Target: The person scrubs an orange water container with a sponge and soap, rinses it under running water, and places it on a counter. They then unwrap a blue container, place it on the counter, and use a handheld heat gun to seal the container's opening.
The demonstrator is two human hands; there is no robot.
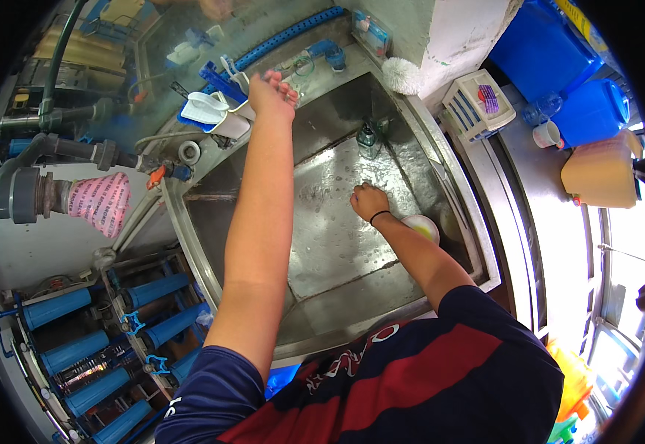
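My left hand (272, 95) is raised over the far rim of a stainless steel sink (317, 327), beside white holders with brushes (207, 108). Its fingers are slightly curled; whether something clear is in them cannot be told. My right hand (369, 201), with a dark band at the wrist, is low over the wet sink floor, its fingers curled in; its palm is hidden. Beyond it stands a dark green pump bottle (366, 140). A round bowl (421, 226) with something yellowish in it sits beside my right forearm, which partly covers it.
A white round brush (401, 76) lies at the sink's far right corner. Pipes with a pink-wrapped end (100, 202) jut in at left, above blue filter housings (89, 391). Right of the sink are a beige plastic rack (480, 105), a white cup (546, 134) and blue containers (589, 114).
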